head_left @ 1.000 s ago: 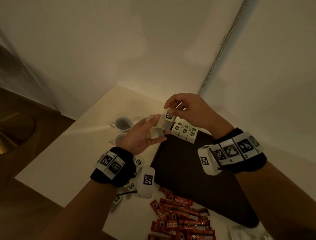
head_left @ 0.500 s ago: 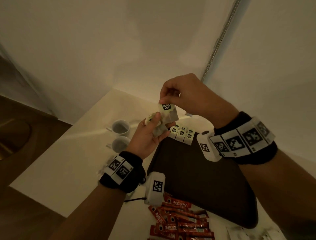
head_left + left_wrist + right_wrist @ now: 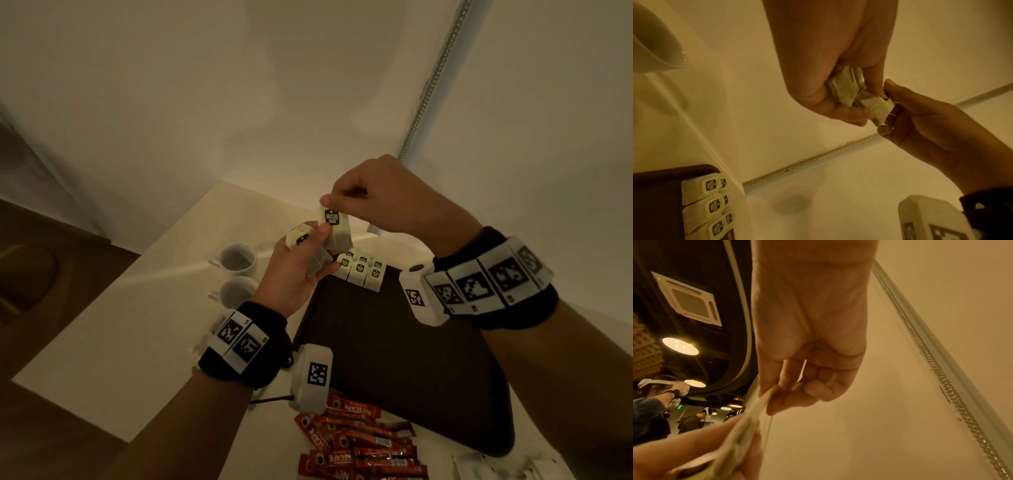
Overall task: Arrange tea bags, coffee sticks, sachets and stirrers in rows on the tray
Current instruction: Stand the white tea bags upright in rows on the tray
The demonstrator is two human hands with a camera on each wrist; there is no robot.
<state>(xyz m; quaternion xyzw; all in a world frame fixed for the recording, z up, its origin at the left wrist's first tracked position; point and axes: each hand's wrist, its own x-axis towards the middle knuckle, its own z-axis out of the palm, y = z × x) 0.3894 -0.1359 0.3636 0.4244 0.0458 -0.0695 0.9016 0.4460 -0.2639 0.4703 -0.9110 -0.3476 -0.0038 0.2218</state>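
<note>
My left hand [image 3: 301, 263] grips a small bunch of pale tea bags [image 3: 300, 236] above the table's far side. My right hand [image 3: 346, 202] pinches the top of one tea bag [image 3: 337, 229] with a black label, just above that bunch. In the left wrist view the right hand [image 3: 888, 112] holds that tea bag [image 3: 879, 107] against the bunch [image 3: 844, 87]. A dark tray [image 3: 404, 359] lies below, with a short row of tea bags [image 3: 363, 270] at its far edge. Red coffee sticks [image 3: 359, 442] lie heaped in front of the tray.
Two white cups [image 3: 238, 260] stand on the pale table [image 3: 120, 318] left of the tray. White sachets [image 3: 479, 469] lie at the near right. A wall with a metal strip [image 3: 435, 75] rises behind the table.
Both hands have risen above the tray's far edge. The right hand has drawn one tea bag upward out of the bunch in the left hand.
</note>
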